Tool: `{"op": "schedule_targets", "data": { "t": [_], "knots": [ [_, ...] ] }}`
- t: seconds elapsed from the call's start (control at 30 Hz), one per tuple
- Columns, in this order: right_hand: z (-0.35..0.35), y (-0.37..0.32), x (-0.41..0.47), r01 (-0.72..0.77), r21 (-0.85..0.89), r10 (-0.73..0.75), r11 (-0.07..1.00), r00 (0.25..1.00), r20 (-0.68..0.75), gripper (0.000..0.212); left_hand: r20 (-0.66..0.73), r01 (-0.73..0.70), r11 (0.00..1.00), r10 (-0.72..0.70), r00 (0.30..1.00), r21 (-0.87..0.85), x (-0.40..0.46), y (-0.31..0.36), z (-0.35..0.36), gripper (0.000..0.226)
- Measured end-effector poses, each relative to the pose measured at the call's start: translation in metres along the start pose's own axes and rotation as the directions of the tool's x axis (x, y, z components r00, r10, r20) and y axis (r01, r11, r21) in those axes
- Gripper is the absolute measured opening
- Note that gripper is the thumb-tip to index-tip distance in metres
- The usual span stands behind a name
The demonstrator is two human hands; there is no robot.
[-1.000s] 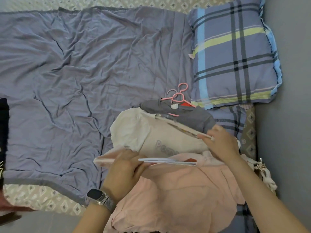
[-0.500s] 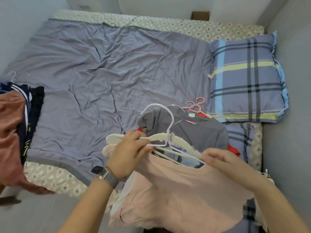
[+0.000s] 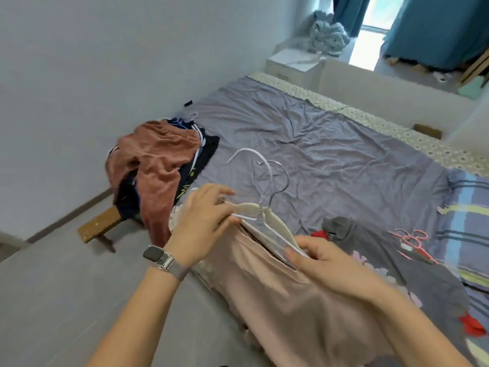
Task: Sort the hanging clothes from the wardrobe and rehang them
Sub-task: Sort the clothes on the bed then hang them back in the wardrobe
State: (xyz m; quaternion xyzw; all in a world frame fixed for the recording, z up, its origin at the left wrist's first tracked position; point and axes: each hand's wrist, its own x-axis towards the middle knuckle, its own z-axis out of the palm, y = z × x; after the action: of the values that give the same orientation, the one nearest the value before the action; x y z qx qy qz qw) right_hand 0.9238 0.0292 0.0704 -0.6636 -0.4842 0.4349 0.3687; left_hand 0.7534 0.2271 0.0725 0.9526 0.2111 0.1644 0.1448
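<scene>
hands meet over a bundle of hangers and clothes held above the near edge of the bed (image 3: 344, 144). left hand (image 3: 201, 223), with a watch (image 3: 158, 256) on its wrist, has its fingers curled over the left end of the hangers, the thumb and fingertips pinching the thin white wire hanger (image 3: 254, 181) against the cream padded hanger (image 3: 267, 221) beneath it. right hand (image 3: 325, 260) closes on the other end, thumb on top and fingers folded under, gripping the same hanger arms where they slope down to the right. both hooks stand up together between the hands, tilted to the left. pink garment (image 3: 296, 308) hangs from the hangers and drapes down toward the camera, under the right forearm. on the bed's far left corner lies a heap of clothes (image 3: 156, 165), a rust-brown one on top of dark ones, spilling over the edge. to the right of the hands a grey garment (image 3: 397, 266) lies flat on the bed with a bit of red under it, and pink hangers (image 3: 412, 241) rest just beside the plaid pillow (image 3: 468, 223).
</scene>
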Motion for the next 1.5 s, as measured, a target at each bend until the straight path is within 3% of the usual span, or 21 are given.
{"op": "schedule_targets", "data": {
  "t": [0.03, 0.1, 0.2, 0.27, 0.33, 0.43, 0.57, 0.67, 0.73, 0.83, 0.97, 1.13, 1.23, 1.33, 1.5],
  "knots": [
    [0.027, -0.017, 0.017, 0.021, 0.022, -0.022, 1.0, 0.999, 0.024, 0.019, -0.067, 0.126, 0.991, -0.122, 0.99, 0.044, -0.025, -0.017, -0.016, 0.023],
    [0.086, -0.051, 0.05, 0.069, 0.017, -0.07, 0.997, 0.995, 0.077, 0.021, -0.154, 0.395, 0.916, -0.402, 0.903, -0.072, -0.081, -0.043, -0.041, 0.017],
    [0.176, -0.097, 0.088, 0.152, -0.002, -0.15, 0.988, 0.975, 0.167, 0.036, -0.126, 0.647, 0.588, -0.779, 0.614, -0.485, -0.167, -0.067, -0.067, 0.028],
    [0.233, -0.123, 0.102, 0.191, 0.017, -0.189, 0.981, 0.95, 0.247, 0.042, 0.035, 0.642, 0.307, -0.886, 0.462, -0.703, -0.215, -0.076, -0.087, 0.01],
    [0.283, -0.145, 0.108, 0.218, 0.04, -0.218, 0.975, 0.915, 0.34, 0.03, 0.187, 0.529, 0.078, -0.884, 0.429, -0.845, -0.252, -0.081, -0.104, 0.024],
    [0.345, -0.171, 0.108, 0.214, 0.126, -0.249, 0.969, 0.839, 0.484, 0.014, 0.157, 0.318, -0.037, -0.92, 0.36, -0.947, -0.297, -0.081, -0.126, 0.034],
    [0.399, -0.202, 0.105, 0.192, 0.198, -0.275, 0.961, 0.713, 0.644, 0.014, 0.057, 0.118, -0.032, -0.973, 0.222, -0.992, -0.342, -0.081, -0.147, 0.024],
    [0.425, -0.234, 0.108, 0.212, 0.22, -0.304, 0.952, 0.578, 0.757, 0.017, -0.034, 0.034, 0.04, -0.989, 0.146, -0.999, -0.37, -0.087, -0.165, 0.044],
    [0.44, -0.258, 0.11, 0.203, 0.242, -0.312, 0.949, 0.484, 0.818, 0.016, -0.092, 0.0, 0.092, -0.993, 0.069, -0.996, -0.384, -0.091, -0.181, 0.043],
    [0.469, -0.288, 0.115, 0.155, 0.22, -0.264, 0.963, 0.379, 0.887, 0.014, -0.158, -0.008, 0.159, -0.986, -0.054, -0.987, -0.404, -0.096, -0.201, 0.042],
    [0.518, -0.32, 0.108, 0.207, 0.17, -0.209, 0.963, 0.182, 0.961, 0.018, -0.219, -0.016, 0.23, -0.945, -0.241, -0.973, -0.44, -0.091, -0.219, 0.031],
    [0.603, -0.341, 0.054, 0.253, 0.169, -0.167, 0.953, -0.031, 0.986, 0.017, -0.248, 0.0, 0.288, -0.827, -0.505, -0.958, -0.516, -0.062, -0.233, 0.059],
    [0.656, -0.343, 0.013, 0.323, 0.177, -0.138, 0.93, -0.14, 0.98, 0.021, -0.253, 0.042, 0.291, -0.746, -0.616, -0.956, -0.571, -0.041, -0.242, 0.046],
    [0.703, -0.349, -0.028, 0.307, 0.175, -0.116, 0.935, -0.2, 0.973, 0.022, -0.249, 0.06, 0.289, -0.681, -0.688, -0.955, -0.625, -0.024, -0.252, 0.035],
    [0.77, -0.358, -0.084, 0.275, 0.142, -0.098, 0.951, -0.167, 0.981, 0.037, -0.237, 0.097, 0.28, -0.526, -0.817, -0.955, -0.699, -0.016, -0.264, 0.043]
  ]
}}
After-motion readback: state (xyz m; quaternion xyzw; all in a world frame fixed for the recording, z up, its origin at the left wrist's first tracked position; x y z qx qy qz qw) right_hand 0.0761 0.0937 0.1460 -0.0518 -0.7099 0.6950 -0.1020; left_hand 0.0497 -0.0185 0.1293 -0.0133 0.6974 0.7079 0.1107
